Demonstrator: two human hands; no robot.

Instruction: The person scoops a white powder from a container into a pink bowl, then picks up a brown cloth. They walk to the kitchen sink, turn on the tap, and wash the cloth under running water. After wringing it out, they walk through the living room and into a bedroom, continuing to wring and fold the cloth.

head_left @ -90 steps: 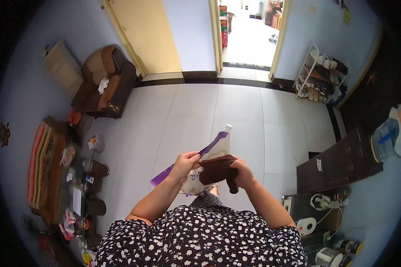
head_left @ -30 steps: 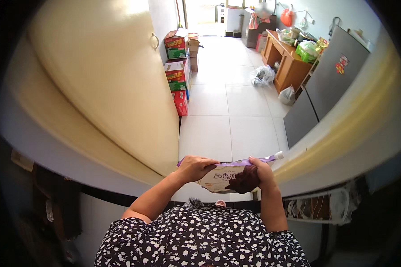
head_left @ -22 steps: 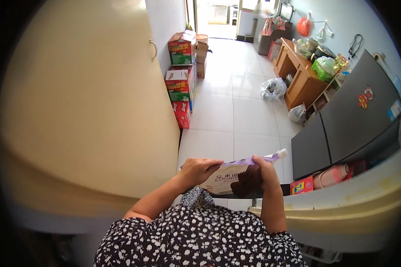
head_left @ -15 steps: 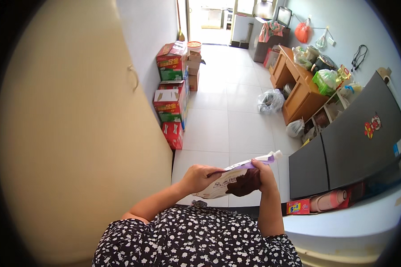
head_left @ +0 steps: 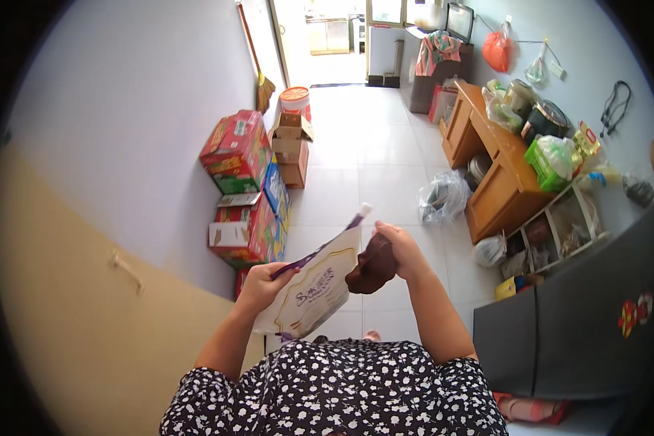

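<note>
Left hand grip clenched on lower edge of flat cream-and-purple spouted refill pouch; right hand grip clasps dark brown crumpled cloth pressed against pouch's right side. Pouch held at chest height over white tiled floor, long axis slanting up-right, white spout topmost, nearer right hand. Printed face toward wearer, purple border, slightly bowed.

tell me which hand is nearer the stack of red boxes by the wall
Left. The left hand holds the pouch's lower left edge, just right of the red boxes. The right hand holds a dark brown object farther right, beyond the pouch.
</note>
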